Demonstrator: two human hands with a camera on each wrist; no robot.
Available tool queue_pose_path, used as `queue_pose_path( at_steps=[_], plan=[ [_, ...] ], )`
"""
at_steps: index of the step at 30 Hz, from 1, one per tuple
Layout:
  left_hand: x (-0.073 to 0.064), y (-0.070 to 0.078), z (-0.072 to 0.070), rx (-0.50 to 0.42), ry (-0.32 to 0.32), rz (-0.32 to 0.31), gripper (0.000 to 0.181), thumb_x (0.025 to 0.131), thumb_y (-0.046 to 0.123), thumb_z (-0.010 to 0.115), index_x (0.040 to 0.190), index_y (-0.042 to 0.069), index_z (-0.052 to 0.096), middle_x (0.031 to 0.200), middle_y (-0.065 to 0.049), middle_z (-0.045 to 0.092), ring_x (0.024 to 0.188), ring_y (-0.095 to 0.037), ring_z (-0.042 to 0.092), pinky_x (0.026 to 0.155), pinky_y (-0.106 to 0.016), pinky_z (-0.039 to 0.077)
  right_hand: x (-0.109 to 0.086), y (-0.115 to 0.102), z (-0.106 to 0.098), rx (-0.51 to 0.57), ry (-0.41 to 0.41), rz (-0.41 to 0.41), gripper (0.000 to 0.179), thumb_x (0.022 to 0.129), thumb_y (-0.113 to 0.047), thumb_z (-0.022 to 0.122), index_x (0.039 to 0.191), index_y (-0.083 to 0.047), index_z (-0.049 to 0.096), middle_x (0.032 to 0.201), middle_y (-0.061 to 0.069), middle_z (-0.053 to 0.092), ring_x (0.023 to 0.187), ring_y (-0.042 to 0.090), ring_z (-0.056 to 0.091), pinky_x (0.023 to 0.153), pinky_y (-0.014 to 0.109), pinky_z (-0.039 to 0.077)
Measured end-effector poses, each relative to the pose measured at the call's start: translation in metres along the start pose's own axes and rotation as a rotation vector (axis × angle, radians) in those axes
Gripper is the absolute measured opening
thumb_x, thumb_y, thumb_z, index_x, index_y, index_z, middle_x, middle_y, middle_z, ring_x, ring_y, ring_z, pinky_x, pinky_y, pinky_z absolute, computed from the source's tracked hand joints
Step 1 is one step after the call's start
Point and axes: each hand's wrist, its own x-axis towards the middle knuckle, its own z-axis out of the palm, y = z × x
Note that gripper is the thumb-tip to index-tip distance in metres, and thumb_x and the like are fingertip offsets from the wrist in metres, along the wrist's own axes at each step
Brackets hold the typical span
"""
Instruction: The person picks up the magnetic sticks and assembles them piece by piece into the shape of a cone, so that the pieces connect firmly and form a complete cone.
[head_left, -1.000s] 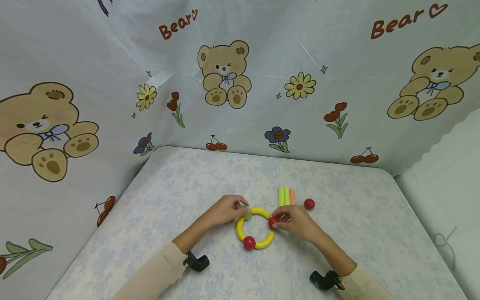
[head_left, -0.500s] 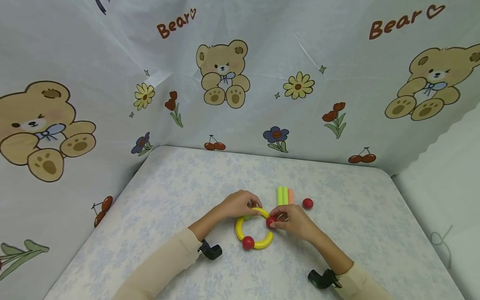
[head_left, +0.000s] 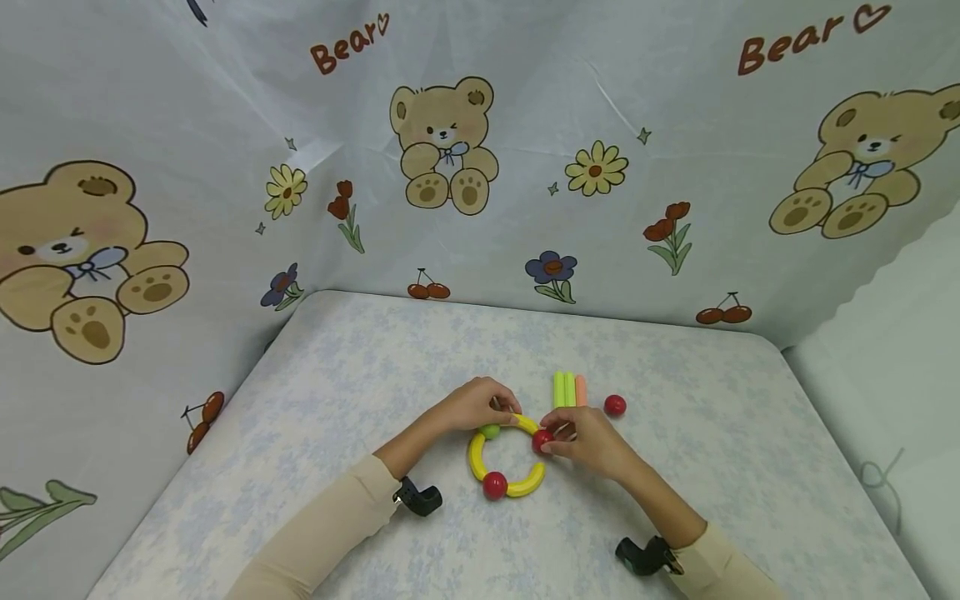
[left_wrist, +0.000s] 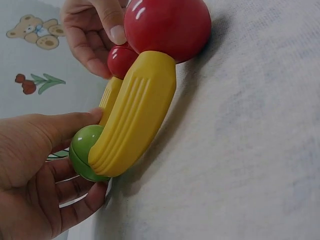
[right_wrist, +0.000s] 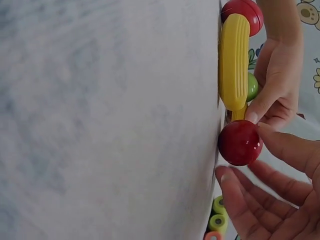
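Observation:
Yellow curved sticks and balls form a ring on the table. My left hand (head_left: pixel 476 404) pinches the far yellow curved stick (head_left: pixel 528 424) between thumb and fingers. Beside that hand a green ball (head_left: pixel 490 432) joins the far stick to the left yellow stick (left_wrist: pixel 132 117). Right of the ring, my right hand (head_left: pixel 588 437) holds a red ball (right_wrist: pixel 240 142) with thumb and fingertips, against the far stick's end. Another red ball (head_left: pixel 495 485) links the left stick with the front yellow stick (head_left: pixel 527 482). A small gap shows between the front stick and the held ball.
Two straight yellow-green sticks (head_left: pixel 564 388) and an orange stick (head_left: pixel 581 389) lie side by side behind my right hand, their near ends hidden. A loose red ball (head_left: pixel 615 406) sits to their right. A bear-print cloth (head_left: pixel 480 250) hangs behind the table.
My left hand has moved from the green ball rightward and away from me to the far yellow stick. The right hand keeps hold of the red ball, nearly still.

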Motion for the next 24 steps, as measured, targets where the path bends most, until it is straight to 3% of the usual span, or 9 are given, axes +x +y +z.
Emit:
queue_pose_path(
  at_steps=[4,6,14,20,24],
  plan=[
    [0.0,-0.001,0.0,-0.011,-0.002,0.0,0.009,0.095,0.022,0.074,0.101,0.016,0.078,0.083,0.007,0.069,0.077,-0.006,0.063,0.073,-0.023,0.053,-0.006,-0.004,-0.003,-0.039,0.066,0.05,0.02,0.085,-0.013,0.084,0.098,-0.004,0.072,0.083,-0.001,0.068,0.072,0.013,0.065,0.061,0.023,0.054],
    [-0.001,-0.002,-0.001,-0.014,-0.002,-0.006,0.01,0.096,0.022,0.074,0.102,0.016,0.078,0.083,0.007,0.069,0.078,-0.007,0.063,0.072,-0.023,0.053,-0.01,-0.005,-0.003,-0.04,0.063,0.08,0.015,0.086,-0.015,0.083,0.091,-0.006,0.072,0.075,-0.003,0.066,0.064,0.012,0.061,0.055,0.024,0.052],
    [-0.007,-0.006,-0.002,-0.032,0.018,-0.021,0.01,0.096,0.022,0.074,0.103,0.016,0.078,0.083,0.008,0.068,0.077,-0.008,0.062,0.07,-0.024,0.053,-0.02,-0.011,0.003,0.053,-0.217,0.136,0.028,0.091,-0.03,0.078,0.074,-0.008,0.073,0.06,0.002,0.064,0.053,0.014,0.059,0.049,0.025,0.046],
    [-0.008,-0.005,-0.001,-0.031,0.023,-0.027,0.01,0.096,0.022,0.074,0.103,0.017,0.078,0.084,0.008,0.068,0.076,-0.008,0.062,0.069,-0.023,0.053,-0.019,-0.017,0.012,-0.005,-0.207,0.132,0.042,0.091,-0.036,0.077,0.06,-0.009,0.069,0.05,0.001,0.061,0.044,0.01,0.052,0.044,0.023,0.038],
    [-0.008,-0.004,-0.001,-0.036,0.025,-0.032,0.01,0.096,0.022,0.074,0.102,0.016,0.078,0.084,0.007,0.068,0.075,-0.008,0.062,0.067,-0.023,0.052,-0.017,-0.019,0.016,-0.042,-0.206,0.156,0.044,0.089,-0.039,0.079,0.059,-0.009,0.066,0.048,0.001,0.059,0.042,0.009,0.049,0.044,0.023,0.035]
  ],
)
